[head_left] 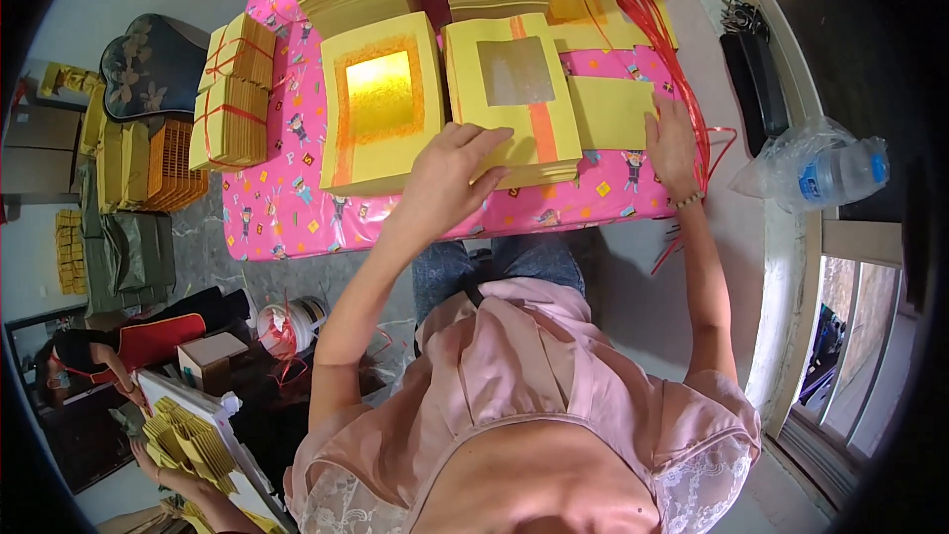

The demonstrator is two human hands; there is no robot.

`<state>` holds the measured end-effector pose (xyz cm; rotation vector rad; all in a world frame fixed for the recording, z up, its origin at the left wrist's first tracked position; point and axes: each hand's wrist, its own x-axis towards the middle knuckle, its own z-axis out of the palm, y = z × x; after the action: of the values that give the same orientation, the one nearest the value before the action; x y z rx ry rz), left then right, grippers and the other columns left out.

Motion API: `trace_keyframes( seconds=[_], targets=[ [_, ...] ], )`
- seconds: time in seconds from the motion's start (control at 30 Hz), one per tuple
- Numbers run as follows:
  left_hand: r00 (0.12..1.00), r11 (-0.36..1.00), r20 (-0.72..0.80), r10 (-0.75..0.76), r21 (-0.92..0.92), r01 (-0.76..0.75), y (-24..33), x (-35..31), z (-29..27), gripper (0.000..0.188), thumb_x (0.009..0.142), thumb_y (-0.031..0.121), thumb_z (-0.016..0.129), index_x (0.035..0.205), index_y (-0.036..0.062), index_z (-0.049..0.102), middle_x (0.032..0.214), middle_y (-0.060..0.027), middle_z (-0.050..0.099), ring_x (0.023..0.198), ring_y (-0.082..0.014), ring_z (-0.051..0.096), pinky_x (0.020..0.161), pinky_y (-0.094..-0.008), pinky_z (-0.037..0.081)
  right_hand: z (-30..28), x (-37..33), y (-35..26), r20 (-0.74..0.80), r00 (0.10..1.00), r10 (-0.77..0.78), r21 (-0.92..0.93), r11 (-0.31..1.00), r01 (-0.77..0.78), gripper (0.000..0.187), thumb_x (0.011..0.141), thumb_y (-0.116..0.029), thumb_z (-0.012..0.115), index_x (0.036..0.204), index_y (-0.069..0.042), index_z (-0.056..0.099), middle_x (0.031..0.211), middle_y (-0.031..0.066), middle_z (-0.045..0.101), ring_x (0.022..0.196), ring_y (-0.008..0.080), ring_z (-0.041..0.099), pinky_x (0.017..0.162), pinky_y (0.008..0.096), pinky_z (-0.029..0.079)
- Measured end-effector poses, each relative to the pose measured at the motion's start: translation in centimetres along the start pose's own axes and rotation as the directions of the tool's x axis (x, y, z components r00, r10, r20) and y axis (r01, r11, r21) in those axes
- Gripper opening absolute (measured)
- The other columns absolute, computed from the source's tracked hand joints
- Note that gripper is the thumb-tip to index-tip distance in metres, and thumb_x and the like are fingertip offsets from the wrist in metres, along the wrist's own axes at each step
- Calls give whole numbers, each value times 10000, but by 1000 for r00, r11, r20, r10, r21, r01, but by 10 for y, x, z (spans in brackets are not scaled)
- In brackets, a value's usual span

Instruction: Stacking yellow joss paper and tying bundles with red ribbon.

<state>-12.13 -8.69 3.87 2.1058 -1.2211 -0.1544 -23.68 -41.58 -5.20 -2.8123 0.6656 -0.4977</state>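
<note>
Under left hand (457, 153), rectangular paper stack (517, 84)

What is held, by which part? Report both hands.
The left hand is open over the silver-square stack, no grip showing; the right hand is at the right edge of the yellow sheet; whether it grips is unclear.

The person wears a gathered, satiny pale pink blouse (534, 366) with 2 short sleeves (714, 415) in floral lace, faded blue jeans (438, 279) and 1 beaded right-wrist bracelet (688, 200).
</note>
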Motion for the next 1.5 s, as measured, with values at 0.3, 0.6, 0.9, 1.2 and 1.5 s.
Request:
trace_keyframes(
  seconds=[0.3, 0.6, 0.9, 1.2, 1.5],
  targets=[
    [996, 981, 28, 81, 172, -85, -5, 10, 18, 416, 696, 134, 778, 1070, 41, 621, 971, -121, 612, 961, -307, 574, 837, -404, 487, -50, 0, -89, 26, 782, -622, 461, 702, 543, 305, 808, -186, 728, 1068, -55, 638, 1070, 110, 610, 1010, 292, 578, 842, 383, 491],
    [997, 954, 75, 29, 297, -50, -7, 15, 29, 348, 726, 224, 777, 1001, 74, 625, 976, -68, 602, 918, -274, 595, 749, -394, 515, -40, 5, -84, 65, 703, -709, 430, 655, 621, 210, 801, -181, 726, 954, -43, 680, 1020, 96, 648, 955, 275, 606, 807, 373, 506],
    [998, 975, 67, 7, 221, -22, -8, 19, 21, 248, 744, 227, 764, 904, 74, 652, 868, -74, 620, 844, -290, 612, 715, -400, 508, -42, 12, -84, 149, 756, -637, 543, 692, 476, 140, 853, -154, 688, 887, -19, 702, 976, 108, 652, 921, 269, 613, 780, 365, 502],
    [997, 985, 77, 32, 166, -44, -15, 24, 18, 294, 739, 284, 768, 874, 60, 634, 776, -99, 598, 775, -306, 613, 677, -413, 499, -39, 17, -82, 154, 753, -640, 594, 669, 447, 151, 872, -151, 672, 884, -4, 702, 947, 109, 642, 907, 265, 607, 779, 357, 491],
    [997, 992, 80, -1, 123, -9, -17, 24, 16, 332, 736, 328, 773, 884, 54, 657, 773, -104, 614, 788, -314, 627, 678, -422, 495, -39, 16, -83, 155, 750, -643, 604, 663, 443, 157, 874, -154, 672, 887, -2, 707, 950, 112, 642, 902, 258, 608, 775, 353, 491]
  ],
)
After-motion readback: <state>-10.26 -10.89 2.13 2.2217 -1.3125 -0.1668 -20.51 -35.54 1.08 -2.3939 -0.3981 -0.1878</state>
